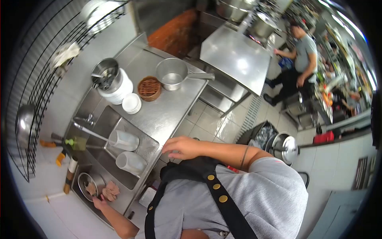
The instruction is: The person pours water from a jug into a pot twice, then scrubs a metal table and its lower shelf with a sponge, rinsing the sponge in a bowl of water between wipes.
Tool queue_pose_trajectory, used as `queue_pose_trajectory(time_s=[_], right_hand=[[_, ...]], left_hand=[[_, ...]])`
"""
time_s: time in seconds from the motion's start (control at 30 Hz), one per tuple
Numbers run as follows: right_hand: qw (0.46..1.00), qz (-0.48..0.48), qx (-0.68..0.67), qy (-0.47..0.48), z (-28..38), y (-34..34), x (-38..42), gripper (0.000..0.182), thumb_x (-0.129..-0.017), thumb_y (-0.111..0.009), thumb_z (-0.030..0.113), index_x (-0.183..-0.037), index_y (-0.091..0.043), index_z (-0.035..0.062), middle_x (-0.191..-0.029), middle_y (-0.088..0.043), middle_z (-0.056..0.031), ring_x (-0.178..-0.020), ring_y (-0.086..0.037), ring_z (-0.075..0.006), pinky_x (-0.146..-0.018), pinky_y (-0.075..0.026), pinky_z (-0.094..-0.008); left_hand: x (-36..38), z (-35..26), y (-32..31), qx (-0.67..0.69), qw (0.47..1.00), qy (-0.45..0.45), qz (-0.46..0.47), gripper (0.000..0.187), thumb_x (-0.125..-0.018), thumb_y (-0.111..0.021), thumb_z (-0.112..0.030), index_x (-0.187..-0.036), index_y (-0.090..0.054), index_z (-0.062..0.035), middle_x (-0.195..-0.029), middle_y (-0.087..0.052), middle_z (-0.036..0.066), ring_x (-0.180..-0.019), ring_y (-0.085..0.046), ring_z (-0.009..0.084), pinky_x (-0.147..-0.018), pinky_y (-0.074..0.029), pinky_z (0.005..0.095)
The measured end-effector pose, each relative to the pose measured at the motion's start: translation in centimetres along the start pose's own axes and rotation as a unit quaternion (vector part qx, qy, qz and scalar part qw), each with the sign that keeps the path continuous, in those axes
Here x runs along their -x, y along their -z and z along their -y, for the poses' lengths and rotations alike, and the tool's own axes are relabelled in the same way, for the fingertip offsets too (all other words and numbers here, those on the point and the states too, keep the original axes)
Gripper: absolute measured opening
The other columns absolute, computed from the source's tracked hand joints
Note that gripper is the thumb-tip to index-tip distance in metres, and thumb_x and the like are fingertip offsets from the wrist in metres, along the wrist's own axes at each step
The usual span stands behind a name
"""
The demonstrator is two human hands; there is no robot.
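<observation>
My left hand (100, 203) is at the near rim of a round metal bowl (81, 180) on the counter's lower left end, its fingers closed at the edge. A pinkish piece lies inside the bowl. Beside it rests a crumpled pinkish lump (111, 191), cloth or meat by its look. My right hand (181, 147) hovers by the front edge of the sink (149, 145), fingers loosely stretched and holding nothing. Two translucent plastic containers, one nearer the tap (124, 140) and one nearer me (130, 163), stand in the sink.
Up the counter are a metal pot (107, 67) on stacked white plates (121, 88), small white dishes (131, 103), a bamboo steamer (149, 88) and a long-handled saucepan (172, 74). A wire rack (81, 30) hangs on the wall. Another person (306, 53) stands beyond a steel table (236, 55).
</observation>
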State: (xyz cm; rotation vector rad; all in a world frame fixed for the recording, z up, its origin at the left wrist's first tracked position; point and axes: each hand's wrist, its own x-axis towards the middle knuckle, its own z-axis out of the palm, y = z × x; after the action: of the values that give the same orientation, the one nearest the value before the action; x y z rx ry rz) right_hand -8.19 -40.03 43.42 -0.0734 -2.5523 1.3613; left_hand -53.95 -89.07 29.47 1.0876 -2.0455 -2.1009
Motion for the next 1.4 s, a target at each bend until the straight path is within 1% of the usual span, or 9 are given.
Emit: queue_pose_trajectory(time_s=[0.2, 0.4, 0.57, 0.6, 0.7, 0.93, 1.07, 1.17, 1.4], right_hand=[[0.99, -0.085, -0.017, -0.115, 1.2, 0.0, 6.6, 0.023, -0.092, -0.069, 0.014, -0.113, -0.071, 0.007, -0.108, -0.069, -0.0107, -0.095, -0.071, -0.0304, -0.083, -0.057, -0.0413], [0.994, -0.103, 0.021, 0.018, 0.2, 1.1, 7.3, 0.021, -0.093, -0.069, 0.016, -0.113, -0.071, 0.0087, -0.106, -0.07, -0.0105, -0.096, -0.069, -0.0306, -0.082, -0.056, -0.0409], [0.984, -0.147, 0.005, 0.098, 1.3, 4.2, 8.3, 0.021, -0.09, -0.07, 0.012, -0.11, -0.073, 0.0069, -0.109, -0.072, -0.0111, -0.097, -0.069, -0.0323, -0.083, -0.057, -0.041], [0.984, -0.144, 0.004, 0.104, 1.5, 5.1, 8.5, 0.021, -0.088, -0.071, 0.008, -0.109, -0.073, 0.0063, -0.11, -0.072, -0.0114, -0.099, -0.07, -0.0324, -0.084, -0.058, -0.0402], [0.99, -0.087, 0.083, 0.071, 1.0, 7.3, 9.4, 0.027, -0.087, -0.072, 0.009, -0.114, -0.072, 0.0066, -0.119, -0.071, -0.0123, -0.108, -0.069, -0.0328, -0.091, -0.057, -0.0401], [0.92, -0.051, 0.382, -0.074, -6.3, 9.5, 14.3, 0.039, -0.086, -0.072, 0.021, -0.124, -0.068, 0.0085, -0.122, -0.067, -0.0187, -0.107, -0.067, -0.0378, -0.094, -0.055, -0.0436], [0.929, 0.018, 0.342, -0.139, -8.7, 13.2, 14.4, 0.023, -0.085, -0.071, 0.017, -0.106, -0.072, 0.007, -0.106, -0.07, -0.0185, -0.091, -0.071, -0.0359, -0.081, -0.059, -0.0459], [0.959, -0.172, 0.181, -0.13, -9.2, 15.6, 13.6, 0.016, -0.081, -0.071, 0.012, -0.096, -0.072, 0.0067, -0.102, -0.07, -0.0189, -0.085, -0.071, -0.0392, -0.077, -0.058, -0.0479], [0.948, -0.07, 0.259, -0.172, -11.6, 15.1, 9.9, 0.012, -0.085, -0.065, 0.01, -0.096, -0.067, 0.0068, -0.101, -0.07, -0.0182, -0.087, -0.069, -0.0399, -0.076, -0.056, -0.0491]], left_hand=[[4.4, -2.7, 0.6, -0.009, 0.996, -0.059, 0.065, 0.027, -0.091, -0.062, -0.013, -0.11, -0.061, 0.0062, -0.112, -0.062, 0.014, -0.096, -0.062, 0.0284, -0.073, -0.061, 0.0377], [17.9, -4.6, 1.8, -0.07, 0.954, -0.117, 0.266, 0.018, -0.082, -0.063, -0.008, -0.098, -0.063, -0.0007, -0.093, -0.065, 0.008, -0.074, -0.062, 0.0172, -0.057, -0.049, 0.0257], [34.9, 2.2, -3.5, -0.147, 0.925, -0.064, 0.345, 0.029, -0.083, -0.064, -0.004, -0.111, -0.068, -0.0041, -0.102, -0.07, 0.003, -0.095, -0.068, 0.019, -0.079, -0.056, 0.038], [37.3, 5.2, -4.6, -0.111, 0.91, -0.058, 0.395, 0.024, -0.084, -0.067, -0.008, -0.108, -0.07, -0.0104, -0.093, -0.066, -0.001, -0.081, -0.06, 0.0123, -0.068, -0.046, 0.0296], [46.1, 10.8, -8.6, -0.139, 0.85, 0.015, 0.509, 0.018, -0.085, -0.063, -0.002, -0.102, -0.066, -0.0064, -0.093, -0.067, 0.002, -0.084, -0.064, 0.0138, -0.073, -0.056, 0.0314], [60.9, 20.9, -14.5, -0.208, 0.802, 0.092, 0.552, 0.02, -0.087, -0.063, -0.001, -0.074, -0.051, -0.0111, -0.076, -0.056, 0.001, -0.068, -0.059, 0.0127, -0.066, -0.059, 0.0336], [62.9, 23.1, -17.4, -0.198, 0.791, 0.086, 0.572, 0.027, -0.085, -0.065, 0.0, -0.07, -0.046, -0.0122, -0.072, -0.053, 0.0, -0.066, -0.057, 0.0122, -0.066, -0.06, 0.0347], [63.1, 21.8, -19.1, -0.218, 0.772, 0.061, 0.594, 0.027, -0.086, -0.064, 0.001, -0.071, -0.047, -0.0139, -0.079, -0.056, 0.0, -0.074, -0.058, 0.0134, -0.069, -0.056, 0.0354], [61.6, 20.2, -23.8, -0.195, 0.769, 0.067, 0.605, 0.026, -0.084, -0.064, 0.002, -0.07, -0.046, -0.0111, -0.078, -0.057, 0.002, -0.072, -0.059, 0.0136, -0.066, -0.058, 0.0334]])
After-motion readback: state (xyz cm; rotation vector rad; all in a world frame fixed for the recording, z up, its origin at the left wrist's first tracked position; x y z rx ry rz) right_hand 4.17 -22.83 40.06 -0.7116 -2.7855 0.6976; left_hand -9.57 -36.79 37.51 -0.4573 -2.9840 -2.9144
